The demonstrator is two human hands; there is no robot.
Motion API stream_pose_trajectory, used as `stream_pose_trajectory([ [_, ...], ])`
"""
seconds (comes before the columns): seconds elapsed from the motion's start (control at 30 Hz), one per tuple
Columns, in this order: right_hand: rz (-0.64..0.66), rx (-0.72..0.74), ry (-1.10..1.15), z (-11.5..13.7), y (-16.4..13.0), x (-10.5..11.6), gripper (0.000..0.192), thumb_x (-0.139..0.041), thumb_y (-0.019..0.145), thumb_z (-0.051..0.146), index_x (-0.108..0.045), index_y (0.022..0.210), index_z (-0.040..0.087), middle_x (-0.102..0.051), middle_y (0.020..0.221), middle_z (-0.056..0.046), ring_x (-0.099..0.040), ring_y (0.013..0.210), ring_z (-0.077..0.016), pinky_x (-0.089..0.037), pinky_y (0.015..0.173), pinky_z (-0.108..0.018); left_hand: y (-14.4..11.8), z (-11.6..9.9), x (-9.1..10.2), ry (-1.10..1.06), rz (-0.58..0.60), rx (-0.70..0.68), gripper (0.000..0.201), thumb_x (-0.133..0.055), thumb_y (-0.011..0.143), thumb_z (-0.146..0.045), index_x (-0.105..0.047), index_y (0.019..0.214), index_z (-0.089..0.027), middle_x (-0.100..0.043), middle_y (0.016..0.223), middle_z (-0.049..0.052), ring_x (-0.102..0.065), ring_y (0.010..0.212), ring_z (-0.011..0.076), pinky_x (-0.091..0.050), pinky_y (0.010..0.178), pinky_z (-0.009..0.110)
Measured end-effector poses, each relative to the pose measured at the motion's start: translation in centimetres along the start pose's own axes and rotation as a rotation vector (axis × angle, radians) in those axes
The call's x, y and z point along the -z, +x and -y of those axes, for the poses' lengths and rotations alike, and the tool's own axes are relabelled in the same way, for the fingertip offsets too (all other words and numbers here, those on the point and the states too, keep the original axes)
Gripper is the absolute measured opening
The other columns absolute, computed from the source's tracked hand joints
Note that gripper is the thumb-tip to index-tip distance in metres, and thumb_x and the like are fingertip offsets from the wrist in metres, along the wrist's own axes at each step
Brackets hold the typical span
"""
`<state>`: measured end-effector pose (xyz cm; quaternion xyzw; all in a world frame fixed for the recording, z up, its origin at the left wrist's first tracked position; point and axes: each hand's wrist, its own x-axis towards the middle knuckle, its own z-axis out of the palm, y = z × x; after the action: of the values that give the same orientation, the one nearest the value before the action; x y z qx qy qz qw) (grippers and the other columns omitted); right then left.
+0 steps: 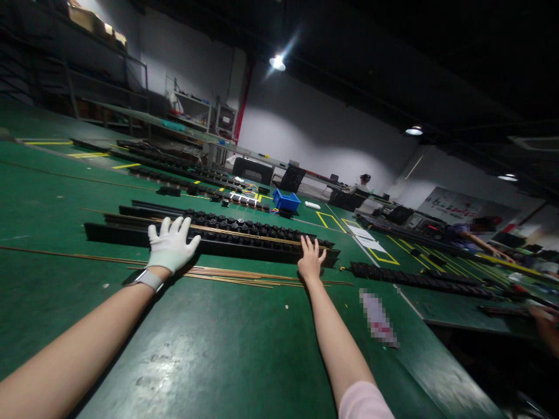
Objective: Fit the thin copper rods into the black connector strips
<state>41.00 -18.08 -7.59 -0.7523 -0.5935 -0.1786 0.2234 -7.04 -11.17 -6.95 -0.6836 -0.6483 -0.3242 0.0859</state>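
Observation:
My left hand (172,244), in a white glove, lies with its fingers spread on the near side of a long black rail (244,249). Bare and also spread, my right hand (311,259) touches the same rail near its right end. Behind the rail's near wall run rows of small black parts (236,224) and a thin brass-coloured rod. Several loose brass-coloured rods (227,276) lie on the green table just in front of the rail, partly passing under my wrists. What the palms rest on is hidden.
A blue bin (286,201) stands behind the rail. More black strips (419,279) lie to the right, and others lie at the back left. White papers (369,240) sit near yellow tape lines. A co-worker (471,233) reaches over the right-hand tables.

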Motion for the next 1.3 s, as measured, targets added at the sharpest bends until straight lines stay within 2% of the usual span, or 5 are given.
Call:
stream_pose_trajectory([
  [0.27,0.078,0.066,-0.055,2.6,-0.6,0.6,0.100,-0.048,0.078,0.004,-0.038,0.172,0.039,-0.035,0.179,0.004,-0.014,0.168,-0.0252,-0.004,0.133,-0.069,0.0,0.0,-0.2,0.012,-0.013,-0.004,0.080,-0.040,0.100,-0.058,-0.045,0.168,-0.016,-0.043,0.175,0.018,-0.026,0.163,0.0446,-0.007,0.131,0.068],
  [0.67,0.086,0.031,-0.063,3.0,-0.6,0.9,0.101,-0.048,0.077,0.002,-0.041,0.171,0.040,-0.038,0.177,0.001,-0.015,0.169,-0.0262,-0.007,0.133,-0.068,-0.1,0.0,-0.5,0.015,-0.058,-0.019,0.080,-0.037,0.100,-0.058,-0.047,0.166,-0.014,-0.045,0.173,0.019,-0.028,0.161,0.0450,-0.010,0.130,0.068],
  [0.9,0.051,0.079,-0.050,5.4,-0.9,1.1,0.103,-0.047,0.079,0.003,-0.030,0.175,0.038,-0.029,0.182,0.001,-0.010,0.170,-0.0264,-0.005,0.133,-0.069,0.1,0.1,-0.5,0.033,-0.042,-0.011,0.080,-0.038,0.099,-0.058,-0.048,0.165,-0.014,-0.045,0.173,0.019,-0.027,0.161,0.0451,-0.011,0.130,0.070],
  [1.13,0.108,0.093,-0.022,7.4,-1.0,1.4,0.096,-0.049,0.081,0.004,-0.042,0.170,0.037,-0.040,0.177,0.001,-0.016,0.169,-0.0255,-0.007,0.134,-0.067,0.0,0.1,-0.5,0.013,-0.039,-0.007,0.080,-0.038,0.099,-0.057,-0.047,0.167,-0.015,-0.044,0.173,0.019,-0.026,0.162,0.0446,-0.009,0.131,0.069],
  [1.3,0.116,0.073,0.003,7.4,-1.1,1.6,0.097,-0.048,0.080,0.004,-0.042,0.170,0.037,-0.037,0.178,0.002,-0.015,0.169,-0.0257,-0.006,0.133,-0.069,0.1,0.1,-0.4,-0.008,-0.025,0.002,0.081,-0.041,0.098,-0.056,-0.045,0.168,-0.016,-0.043,0.174,0.019,-0.025,0.163,0.0453,-0.008,0.131,0.069],
])
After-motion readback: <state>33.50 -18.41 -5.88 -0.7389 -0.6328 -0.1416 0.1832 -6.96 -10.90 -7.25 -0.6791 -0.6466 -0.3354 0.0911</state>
